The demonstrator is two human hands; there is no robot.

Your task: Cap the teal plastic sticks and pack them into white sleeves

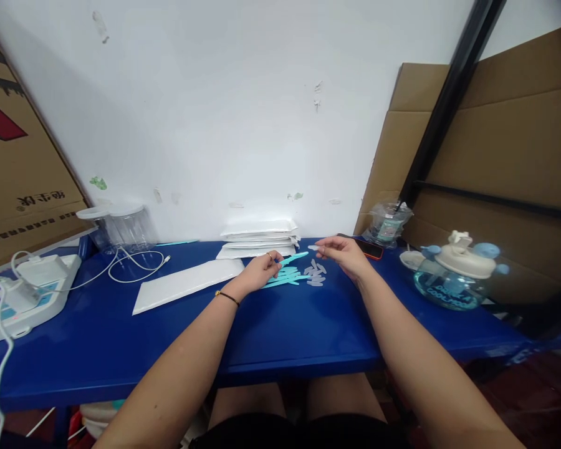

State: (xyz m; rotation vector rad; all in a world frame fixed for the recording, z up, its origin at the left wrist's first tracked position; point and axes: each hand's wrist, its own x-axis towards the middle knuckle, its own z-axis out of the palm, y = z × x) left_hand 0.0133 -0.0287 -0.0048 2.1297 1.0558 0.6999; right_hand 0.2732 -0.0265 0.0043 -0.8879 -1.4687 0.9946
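My left hand [263, 272] is closed in a pinch on a slim turquoise stick [295, 257], which points up to the right. Below it, a loose pile of similar turquoise sticks [287, 276] lies on the blue table. Between thumb and fingers, my right hand [339, 252] grips a small translucent sleeve [313, 247], level with the stick's tip and a little apart from it. Several more translucent sleeves [315, 273] are heaped just right of the turquoise pile. Fine detail on the sticks is too small to make out.
White padded packets [259, 236] are stacked against the wall, and a flat white packet [187, 285] lies left. Further left are clear tubs [131, 227], a cable [135, 268] and a power strip [42, 299]. On the right stand a phone [371, 249] and a water bottle [455, 274].
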